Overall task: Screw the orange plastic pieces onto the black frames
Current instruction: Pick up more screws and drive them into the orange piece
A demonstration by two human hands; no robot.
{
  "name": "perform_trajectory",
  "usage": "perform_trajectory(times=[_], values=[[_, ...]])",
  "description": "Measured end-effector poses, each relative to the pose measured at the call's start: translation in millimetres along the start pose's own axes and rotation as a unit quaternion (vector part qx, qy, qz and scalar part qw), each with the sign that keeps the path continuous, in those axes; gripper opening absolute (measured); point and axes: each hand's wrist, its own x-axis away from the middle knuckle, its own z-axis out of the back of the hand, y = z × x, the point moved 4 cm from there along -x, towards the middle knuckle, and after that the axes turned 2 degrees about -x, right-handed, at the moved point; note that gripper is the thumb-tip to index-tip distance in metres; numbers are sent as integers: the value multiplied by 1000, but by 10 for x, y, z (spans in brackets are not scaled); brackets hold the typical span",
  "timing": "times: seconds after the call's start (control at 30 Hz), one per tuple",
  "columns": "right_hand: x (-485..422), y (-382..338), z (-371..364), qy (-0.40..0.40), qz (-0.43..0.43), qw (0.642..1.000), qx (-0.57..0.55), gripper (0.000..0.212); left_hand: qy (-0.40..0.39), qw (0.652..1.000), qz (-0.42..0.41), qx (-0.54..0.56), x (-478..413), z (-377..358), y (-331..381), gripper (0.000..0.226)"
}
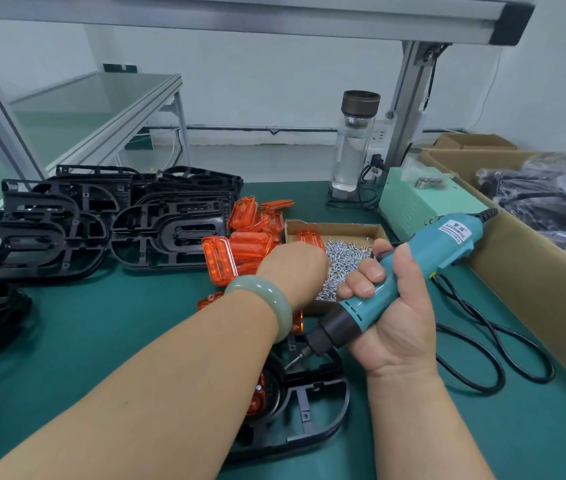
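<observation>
Head view: right hand point(395, 306) grips the screwdriver point(413, 265), left hand point(292, 265) reaches into the screws point(343, 258), grip impossible to tell; light, stiff orange pieces point(250, 244) just beyond it probably pinch best by their long edges, black frame point(309, 410) beneath both wrists.

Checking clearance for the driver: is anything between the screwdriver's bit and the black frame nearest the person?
Nothing visible stands under the screwdriver bit; the frame lies just below it. The left forearm, though, crosses above the frame's orange piece.
</observation>
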Motion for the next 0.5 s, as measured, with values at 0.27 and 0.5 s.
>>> perform_trajectory(times=[0.27, 0.5], values=[[-12, 0, 18, 3, 0, 1000, -4, 20, 36, 999, 5, 37, 9, 24, -20, 24], [-23, -7, 35, 6, 5, 1000, -1, 21, 86, 987, 9, 138, 33, 46, -94, 21]])
